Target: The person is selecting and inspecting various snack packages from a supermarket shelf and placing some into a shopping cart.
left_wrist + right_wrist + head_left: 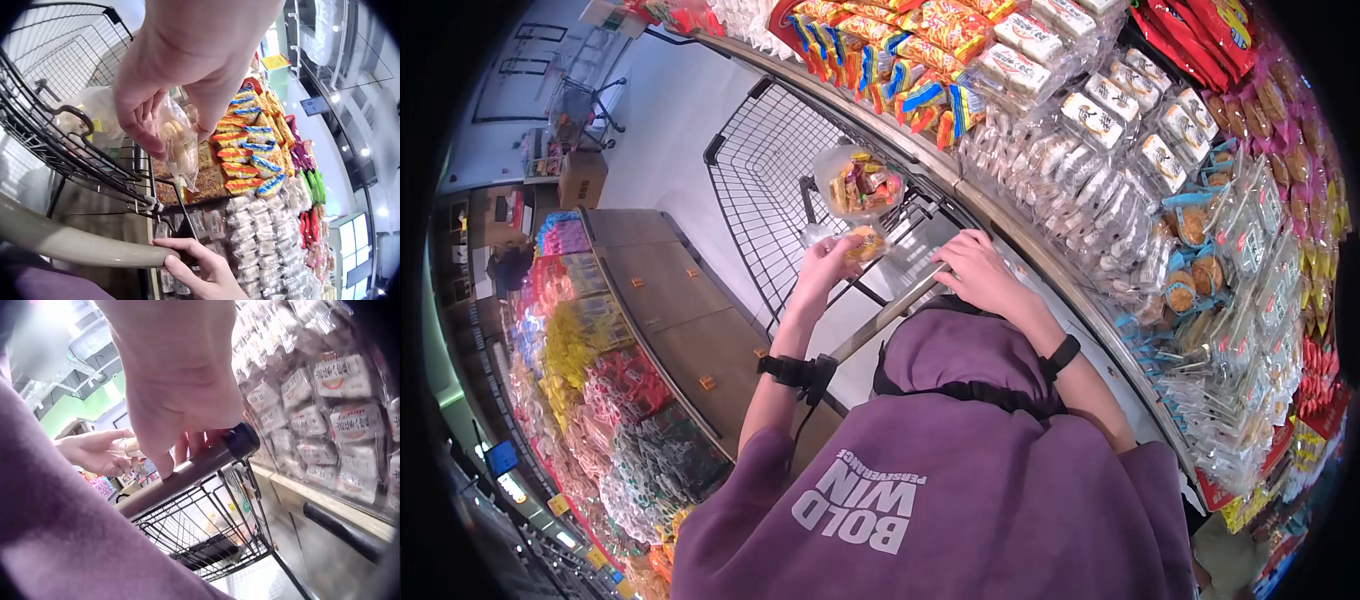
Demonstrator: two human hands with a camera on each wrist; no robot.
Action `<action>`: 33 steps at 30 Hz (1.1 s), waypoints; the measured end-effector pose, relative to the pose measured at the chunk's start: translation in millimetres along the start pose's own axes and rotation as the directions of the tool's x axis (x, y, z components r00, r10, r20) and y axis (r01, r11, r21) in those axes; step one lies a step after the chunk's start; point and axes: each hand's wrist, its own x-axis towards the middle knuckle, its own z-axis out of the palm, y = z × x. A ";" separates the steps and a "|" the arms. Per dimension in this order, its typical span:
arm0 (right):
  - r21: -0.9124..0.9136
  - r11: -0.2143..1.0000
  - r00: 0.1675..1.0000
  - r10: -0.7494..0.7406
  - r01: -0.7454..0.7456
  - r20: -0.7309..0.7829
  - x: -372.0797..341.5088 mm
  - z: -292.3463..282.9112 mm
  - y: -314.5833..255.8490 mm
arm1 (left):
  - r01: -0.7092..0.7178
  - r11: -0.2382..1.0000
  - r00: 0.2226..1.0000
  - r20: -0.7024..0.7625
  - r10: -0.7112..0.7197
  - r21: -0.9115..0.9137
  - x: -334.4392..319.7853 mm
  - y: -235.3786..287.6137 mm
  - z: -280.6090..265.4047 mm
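My left hand (826,270) pinches a small clear-wrapped snack (179,147) between thumb and fingers. Pale yellowish pieces show through its wrapper. It is held over the near end of a black wire shopping cart (745,180). Inside the cart, a clear plastic bag (858,187) carries several colourful wrapped snacks. My right hand (983,272) grips the grey-brown cart handle (178,481) near its dark end cap, fingers over the bar and thumb on the near side.
A snack shelf runs along the cart's right, stacked with orange snack bags (945,35) and white-labelled packets (1092,118). To the left stands a wooden display counter (670,290) heaped with bagged sweets (575,340). Another cart (580,105) and a cardboard box (582,180) are farther off.
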 end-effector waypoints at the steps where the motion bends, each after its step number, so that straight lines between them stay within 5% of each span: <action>1: -0.006 1.000 1.000 -0.018 0.018 0.008 -0.5 3.7 3.2 | 0.008 0.997 1.000 -0.016 -0.009 -0.075 -2.5 -0.5 -1.9; 6: 0.010 0.999 0.989 -0.051 0.050 0.136 5.3 1.8 13.9 | 0.070 0.995 0.994 -0.075 -0.075 -0.068 20.3 -23.5 -15.1; 13: -0.050 0.998 0.985 -0.040 0.049 0.170 7.5 0.3 12.4 | 0.116 0.856 0.961 -0.162 -0.226 -0.503 145.6 -67.9 -20.4; 20: 0.050 0.992 0.967 0.098 -0.113 0.237 10.4 -3.7 2.6 | 0.250 0.946 0.912 -0.277 -0.302 -0.206 276.2 -111.4 -30.6; 25: 0.053 0.973 0.958 0.209 -0.224 0.198 18.9 -5.1 -7.8 | 0.201 0.973 0.934 -0.277 -0.226 -0.118 324.0 -151.7 -27.2; 26: 0.036 0.955 0.920 0.271 -0.293 0.284 21.4 -7.8 -10.1 | 0.176 0.979 0.939 -0.281 -0.200 -0.108 325.7 -153.0 -24.6; 27: 0.028 0.952 0.917 0.285 -0.304 0.279 22.6 -8.0 -11.9 | 0.207 0.968 0.956 -0.240 -0.169 0.144 328.6 -153.5 -26.5; 29: 0.016 0.947 0.915 0.304 -0.320 0.266 23.6 -7.1 -13.5 | 0.192 0.771 0.981 -0.137 -0.137 0.607 333.9 -153.3 -32.3; 30: 0.010 0.942 0.905 0.320 -0.336 0.280 26.1 -8.4 -15.0 | 0.038 0.688 0.999 -0.044 -0.009 0.725 339.4 -164.2 -38.7; 31: 0.011 0.937 0.897 0.332 -0.350 0.293 27.1 -8.5 -16.8 | -0.089 0.659 0.981 -0.049 0.187 0.746 339.6 -176.8 -38.8; 33: 0.004 0.928 0.883 0.353 -0.372 0.310 28.7 -9.4 -17.0 | -0.165 0.576 0.953 -0.022 0.303 0.801 342.2 -184.8 -39.6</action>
